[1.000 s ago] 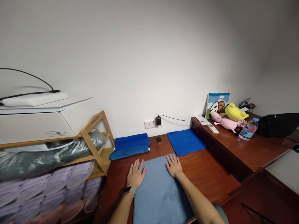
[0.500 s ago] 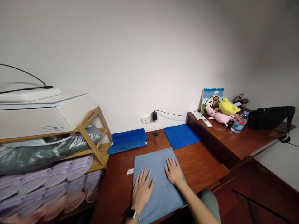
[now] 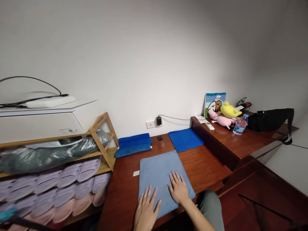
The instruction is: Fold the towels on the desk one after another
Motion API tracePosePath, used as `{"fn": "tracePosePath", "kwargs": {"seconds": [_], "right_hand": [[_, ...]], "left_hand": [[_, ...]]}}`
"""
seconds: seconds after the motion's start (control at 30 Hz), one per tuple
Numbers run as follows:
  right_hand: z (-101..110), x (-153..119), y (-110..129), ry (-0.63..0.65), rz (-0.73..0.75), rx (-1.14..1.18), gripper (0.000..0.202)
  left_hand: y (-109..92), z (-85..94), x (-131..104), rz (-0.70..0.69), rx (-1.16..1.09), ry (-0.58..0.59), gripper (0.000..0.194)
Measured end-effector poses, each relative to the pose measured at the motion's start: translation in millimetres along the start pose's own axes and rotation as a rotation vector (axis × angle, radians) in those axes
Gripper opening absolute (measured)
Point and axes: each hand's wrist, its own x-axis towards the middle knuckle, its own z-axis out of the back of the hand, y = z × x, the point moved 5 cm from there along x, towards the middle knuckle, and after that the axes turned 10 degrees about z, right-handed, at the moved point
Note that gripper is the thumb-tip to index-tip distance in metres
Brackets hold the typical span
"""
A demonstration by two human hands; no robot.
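Note:
A grey-blue cloth (image 3: 156,170) lies spread flat on the brown wooden desk (image 3: 117,192), its near edge close to the desk's front. Both palms rest on it. My left hand (image 3: 146,208) is on its near left part, fingers stretched and pointing away from me. On the right half, my right hand (image 3: 179,189) lies flat with fingers spread. A small white tag (image 3: 136,173) sticks out at the cloth's left side. Behind it lie a folded blue cloth (image 3: 133,144) on the left and a flat blue cloth (image 3: 186,139) on the right.
To the left, a wooden rack (image 3: 106,141) holds lilac slippers (image 3: 69,175), a plastic-wrapped bundle and a white box (image 3: 40,125). On the raised right surface are plush toys (image 3: 223,120), a water bottle (image 3: 240,124), a remote (image 3: 209,126) and a black bag (image 3: 269,120).
Both hands have slid towards me over the grey-blue cloth, staying flat. The cloth's near edge now shows higher in the view. The camera has turned slightly left.

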Motion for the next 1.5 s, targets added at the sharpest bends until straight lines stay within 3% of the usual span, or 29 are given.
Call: {"fn": "tracePosePath", "kwargs": {"seconds": [0.13, 0.23, 0.3, 0.43, 0.5, 0.57, 0.63, 0.73, 0.83, 0.93, 1.03, 1.1, 1.17, 1.37, 1.43, 1.5], "right_hand": [[8, 10, -1, 0.033, -0.012, 0.000, 0.065], [9, 6, 8, 0.026, -0.020, -0.005, 0.065], [8, 1, 19, 0.004, 0.002, 0.003, 0.065], [4, -4, 38, 0.010, 0.033, 0.027, 0.064], [2, -3, 37, 0.020, 0.035, 0.033, 0.063], [3, -3, 25, 0.015, 0.024, 0.023, 0.062], [7, -7, 4, -0.002, -0.019, -0.009, 0.062], [14, -19, -30, -0.013, -0.118, -0.060, 0.062], [18, -23, -47, -0.012, -0.164, -0.077, 0.063], [19, -4, -34, -0.054, -0.141, -0.084, 0.065], [15, 34, -5, -0.087, -0.056, -0.070, 0.064], [8, 59, 9, -0.064, 0.001, -0.051, 0.063], [1, 74, 11, -0.031, 0.018, -0.042, 0.062], [1, 69, -32, -0.018, -0.090, -0.100, 0.064], [7, 73, -38, -0.022, -0.122, -0.114, 0.065], [13, 89, -32, -0.038, -0.106, -0.106, 0.066]], "left_hand": [[38, -2.8, -13, 0.106, 0.040, -0.026, 0.064], [46, -0.1, -13, 0.120, 0.055, -0.062, 0.062], [34, 4.3, -3, 0.100, 0.040, -0.082, 0.060], [-19, 8.9, 32, 0.015, -0.024, 0.015, 0.055], [-38, 6.5, 44, -0.012, -0.044, 0.091, 0.054], [-41, 2.6, 47, -0.002, -0.044, 0.113, 0.055], [-26, -2.2, 41, 0.039, -0.022, 0.080, 0.056], [14, -10.7, 21, 0.123, 0.028, 0.020, 0.060], [42, -17.6, 10, 0.154, 0.055, 0.019, 0.063], [40, -14.9, 29, 0.144, 0.046, -0.014, 0.062], [17, -8.3, 73, 0.105, 0.014, -0.052, 0.059], [5, -10.4, 102, 0.077, 0.002, -0.017, 0.060], [7, -17.9, 118, 0.094, 0.006, 0.019, 0.061], [60, -40.0, 102, 0.248, 0.067, -0.059, 0.069], [64, -39.9, 103, 0.240, 0.067, -0.088, 0.067], [55, -36.1, 116, 0.197, 0.038, -0.114, 0.064]]}}
